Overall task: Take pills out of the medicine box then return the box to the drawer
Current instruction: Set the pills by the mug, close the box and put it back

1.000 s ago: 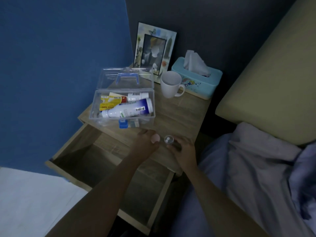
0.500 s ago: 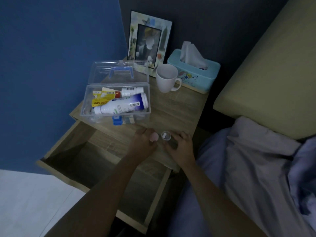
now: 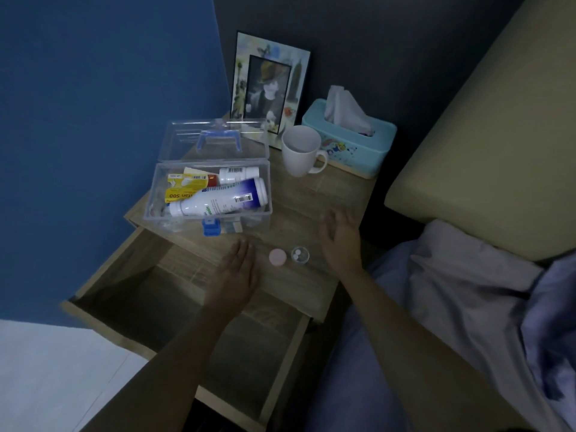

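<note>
A clear plastic medicine box (image 3: 258, 179) stands open on the wooden nightstand (image 3: 314, 194), its lid with a blue handle tipped back. Inside lie a large white bottle (image 3: 218, 199), a smaller bottle and yellow packets. Near the front edge sit a pink cap (image 3: 277, 256) and a small clear container holding white pills (image 3: 300, 254). My left hand (image 3: 238, 272) hovers flat to the left of the cap, holding nothing. My right hand (image 3: 339, 238) is spread open to the right of the pill container. The drawer (image 3: 131, 294) below is pulled out.
A white mug (image 3: 300, 151), a light blue tissue box (image 3: 349, 141) and a picture frame (image 3: 269, 82) stand at the back of the nightstand. A beige headboard and pale bedding lie on the right. A blue wall is on the left.
Both hands have let go of the pink cap and the pill container and moved apart, leaving them on the nightstand. The camera view has shifted slightly.
</note>
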Available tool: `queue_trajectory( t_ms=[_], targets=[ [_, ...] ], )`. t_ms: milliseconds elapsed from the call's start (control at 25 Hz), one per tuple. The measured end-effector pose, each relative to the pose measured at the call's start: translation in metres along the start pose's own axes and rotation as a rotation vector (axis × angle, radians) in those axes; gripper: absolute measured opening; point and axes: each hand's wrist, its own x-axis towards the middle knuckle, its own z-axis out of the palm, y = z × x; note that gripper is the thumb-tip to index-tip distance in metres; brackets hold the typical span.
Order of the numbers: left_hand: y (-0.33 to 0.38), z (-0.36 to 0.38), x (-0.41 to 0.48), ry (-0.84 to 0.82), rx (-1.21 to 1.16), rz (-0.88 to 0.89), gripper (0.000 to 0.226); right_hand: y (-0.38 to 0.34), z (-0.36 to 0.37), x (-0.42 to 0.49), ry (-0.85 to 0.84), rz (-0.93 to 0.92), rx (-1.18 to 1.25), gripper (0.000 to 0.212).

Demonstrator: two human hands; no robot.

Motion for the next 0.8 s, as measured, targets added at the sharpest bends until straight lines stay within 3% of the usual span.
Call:
queue_trajectory(
  t_ms=[120, 480, 680, 800],
  targets=[
    [-0.007, 0.008, 0.003, -0.074, 0.141, 0.085, 0.086, -0.012, 0.004, 0.054, 0.014, 0.081, 0.061, 0.042],
    [-0.010, 0.011, 0.005, -0.074, 0.175, 0.055, 0.076, -0.017, 0.026, 0.138, -0.004, 0.074, 0.171, 0.042],
    [-0.011, 0.014, 0.005, -0.054, 0.171, 0.059, 0.071, -0.004, 0.035, 0.137, 0.110, 0.024, 0.232, 0.025],
    [-0.009, 0.013, 0.006, -0.030, 0.156, 0.047, 0.070, 0.003, 0.036, 0.144, 0.025, 0.013, 0.233, 0.022]
  ],
)
